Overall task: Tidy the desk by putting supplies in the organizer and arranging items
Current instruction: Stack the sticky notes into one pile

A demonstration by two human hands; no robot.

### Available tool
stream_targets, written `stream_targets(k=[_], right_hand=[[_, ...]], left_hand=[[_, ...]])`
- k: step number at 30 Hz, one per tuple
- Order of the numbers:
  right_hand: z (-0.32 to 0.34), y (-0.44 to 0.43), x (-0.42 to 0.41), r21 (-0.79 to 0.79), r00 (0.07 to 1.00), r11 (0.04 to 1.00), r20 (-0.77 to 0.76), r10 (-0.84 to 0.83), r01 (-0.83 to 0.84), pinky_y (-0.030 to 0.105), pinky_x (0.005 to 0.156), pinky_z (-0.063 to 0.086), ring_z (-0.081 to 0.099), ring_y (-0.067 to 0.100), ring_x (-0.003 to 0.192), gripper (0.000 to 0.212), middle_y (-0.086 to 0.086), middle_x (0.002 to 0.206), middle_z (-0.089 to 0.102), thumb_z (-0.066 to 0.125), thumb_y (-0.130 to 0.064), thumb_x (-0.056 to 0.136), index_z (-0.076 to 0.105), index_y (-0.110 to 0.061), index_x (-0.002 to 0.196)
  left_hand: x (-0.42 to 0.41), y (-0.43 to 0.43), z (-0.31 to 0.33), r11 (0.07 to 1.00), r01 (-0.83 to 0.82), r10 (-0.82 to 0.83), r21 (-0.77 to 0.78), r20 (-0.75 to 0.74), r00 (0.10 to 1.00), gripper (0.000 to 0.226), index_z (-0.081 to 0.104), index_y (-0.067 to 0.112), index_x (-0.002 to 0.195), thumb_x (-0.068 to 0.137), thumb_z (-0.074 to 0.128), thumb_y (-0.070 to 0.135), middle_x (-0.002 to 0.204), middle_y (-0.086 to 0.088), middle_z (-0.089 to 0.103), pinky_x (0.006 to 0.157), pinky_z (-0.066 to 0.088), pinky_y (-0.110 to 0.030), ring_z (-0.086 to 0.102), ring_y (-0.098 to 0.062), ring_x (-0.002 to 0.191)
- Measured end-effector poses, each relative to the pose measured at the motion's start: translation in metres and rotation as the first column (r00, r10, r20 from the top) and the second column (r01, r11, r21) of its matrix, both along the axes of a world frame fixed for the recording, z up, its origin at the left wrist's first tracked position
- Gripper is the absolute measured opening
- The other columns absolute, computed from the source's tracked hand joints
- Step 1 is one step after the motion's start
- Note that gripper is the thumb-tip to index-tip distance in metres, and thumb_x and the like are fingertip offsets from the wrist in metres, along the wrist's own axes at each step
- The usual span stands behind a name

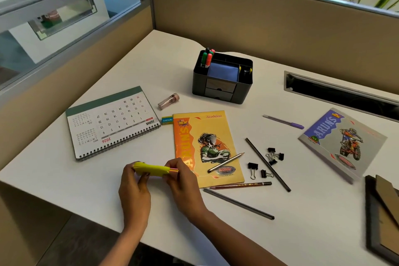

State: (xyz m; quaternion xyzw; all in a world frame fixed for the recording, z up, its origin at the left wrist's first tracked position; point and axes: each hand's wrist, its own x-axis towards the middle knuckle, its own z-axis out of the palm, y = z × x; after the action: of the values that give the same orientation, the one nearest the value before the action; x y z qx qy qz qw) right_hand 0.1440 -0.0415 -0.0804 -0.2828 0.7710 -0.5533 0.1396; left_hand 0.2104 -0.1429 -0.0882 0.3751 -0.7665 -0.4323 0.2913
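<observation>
Both hands hold a yellow pad of sticky notes (152, 169) just above the desk near its front edge. My left hand (135, 188) grips its left end, my right hand (183, 183) pinches its right end. The black organizer (222, 90) stands at the back middle, with markers (206, 58) in its left slot and a blue pad (223, 71) in the middle. An orange notebook (205, 147) lies right of my hands with a pencil (226, 162) on it. Several black binder clips (266, 163), pencils (240, 185) and dark sticks (267, 164) lie scattered to its right.
A desk calendar (112, 123) lies flat at the left, an eraser (167, 120) and a clear pink tube (168, 101) beside it. A purple pen (284, 122) and a purple notebook (343, 144) sit at the right. A dark picture frame (371, 222) lies at the right edge, a cable slot (341, 93) behind.
</observation>
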Motion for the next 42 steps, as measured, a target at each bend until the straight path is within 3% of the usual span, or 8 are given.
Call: stream_targets(k=[6,11,15,20,23,26,30,42], right_hand=[[0.001,-0.003,-0.009,0.06,0.997,0.996,-0.046,0.062,-0.059,0.008,0.067,0.034,0.045,0.001,0.078,0.018,0.005,0.095,0.059,0.051,0.0,0.088,0.053,-0.008,0.104],[0.001,-0.005,-0.013,0.031,0.999,0.999,0.018,0.035,-0.036,0.009,0.065,0.034,0.047,-0.005,0.077,0.018,-0.003,0.091,0.056,0.053,-0.005,0.091,0.049,-0.012,0.107],[0.004,-0.005,-0.028,-0.047,0.988,0.994,0.122,-0.09,0.097,0.022,0.06,0.04,0.049,0.002,0.07,0.018,-0.001,0.084,0.058,0.059,-0.014,0.09,0.047,-0.016,0.103],[0.025,0.003,-0.051,-0.084,0.975,0.988,0.195,-0.11,0.128,0.044,0.071,0.058,0.066,0.015,0.092,0.05,-0.01,0.11,0.06,0.064,-0.017,0.087,0.038,-0.035,0.125],[0.041,0.011,-0.066,-0.066,0.984,0.99,0.132,-0.118,0.128,0.028,0.074,0.058,0.061,0.006,0.1,0.06,-0.022,0.116,0.051,0.065,-0.018,0.088,0.034,-0.041,0.133],[0.049,0.014,-0.084,-0.013,0.98,0.984,-0.084,-0.179,0.179,0.025,0.079,0.052,0.053,0.007,0.102,0.035,-0.013,0.117,0.052,0.066,-0.022,0.087,0.055,-0.036,0.117],[0.059,0.016,-0.098,-0.016,0.969,0.981,-0.151,-0.196,0.196,0.015,0.072,0.046,0.056,0.01,0.093,0.017,-0.003,0.103,0.061,0.07,-0.011,0.082,0.064,-0.02,0.094],[0.064,0.017,-0.101,0.026,0.987,0.991,0.093,-0.134,0.132,0.011,0.067,0.043,0.057,0.012,0.095,0.008,-0.007,0.105,0.061,0.057,-0.013,0.093,0.053,-0.02,0.092]], left_hand=[[0.001,-0.007,-0.005,0.997,0.023,-0.017,-0.075,0.089,0.996,0.014,0.053,0.006,0.101,0.089,0.056,0.0,0.096,-0.014,0.061,0.077,0.046,-0.043,0.058,-0.033,0.091],[-0.008,-0.007,0.001,0.999,0.013,-0.008,-0.046,0.093,0.996,0.013,0.053,0.003,0.098,0.088,0.055,-0.005,0.092,-0.014,0.06,0.069,0.04,-0.036,0.056,-0.033,0.085],[-0.022,-0.005,0.018,0.997,0.072,-0.073,0.007,0.062,0.995,0.02,0.056,0.006,0.109,0.09,0.053,-0.001,0.097,-0.006,0.06,0.071,0.037,-0.031,0.054,-0.024,0.085],[-0.046,-0.012,0.035,0.961,0.119,-0.127,0.249,0.015,0.992,0.022,0.061,0.015,0.111,0.09,0.057,0.008,0.088,-0.003,0.07,0.073,0.045,-0.033,0.064,-0.027,0.082],[-0.053,-0.015,0.045,0.949,0.155,-0.167,0.276,0.019,0.986,0.019,0.064,0.022,0.104,0.088,0.062,0.013,0.074,0.002,0.071,0.077,0.051,-0.037,0.068,-0.023,0.075],[-0.058,-0.015,0.054,0.949,0.188,-0.205,0.253,0.045,0.978,0.025,0.066,0.017,0.109,0.085,0.066,0.012,0.075,-0.005,0.07,0.077,0.053,-0.036,0.067,-0.021,0.071],[-0.062,-0.014,0.06,0.931,0.203,-0.225,0.305,0.041,0.973,0.029,0.066,0.019,0.112,0.084,0.067,0.012,0.079,-0.007,0.072,0.073,0.05,-0.029,0.069,-0.019,0.069],[-0.062,-0.015,0.066,0.841,0.277,-0.274,0.465,-0.076,0.959,0.035,0.065,0.015,0.116,0.081,0.067,0.01,0.096,-0.007,0.072,0.08,0.056,-0.041,0.072,-0.02,0.072]])
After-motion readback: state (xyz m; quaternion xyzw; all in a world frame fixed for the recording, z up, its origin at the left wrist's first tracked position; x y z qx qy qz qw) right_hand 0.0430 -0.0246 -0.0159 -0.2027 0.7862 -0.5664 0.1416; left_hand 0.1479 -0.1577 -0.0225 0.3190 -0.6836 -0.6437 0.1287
